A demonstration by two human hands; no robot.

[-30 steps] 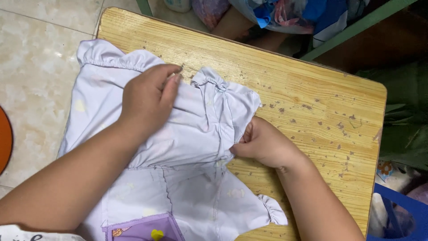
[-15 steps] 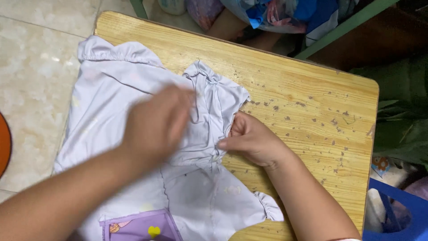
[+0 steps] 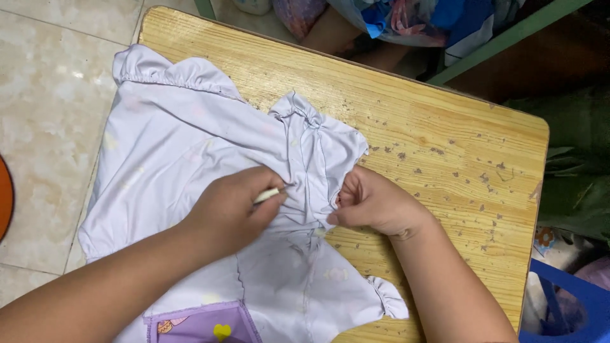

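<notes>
Head view shows one pale lilac child's garment [image 3: 190, 146] of thin, smooth fabric, one worn yellow wooden table [image 3: 445, 159] with dark flecks, and two bare hands. The garment lies spread flat across the left part of the table, its left edge hanging past the table's side above the cream tiled floor [image 3: 44, 95]. It has gathered, ruffled cuffs: one at the far left corner, one bunched near the middle of the table, and one at the near edge. A purple pocket patch [image 3: 203, 324] with small coloured shapes sits at its near end.

The left hand [image 3: 232, 206] rests on the middle of the garment, fingers curled and pinched on a fold of the cloth. The right hand [image 3: 375, 203] is just beside it at the garment's right edge, fingers closed on the gathered fabric. The bunched middle part lies between the two hands, creased where they pull it together.

A blue plastic crate [image 3: 565, 305] stands beside the table's near right corner.
</notes>
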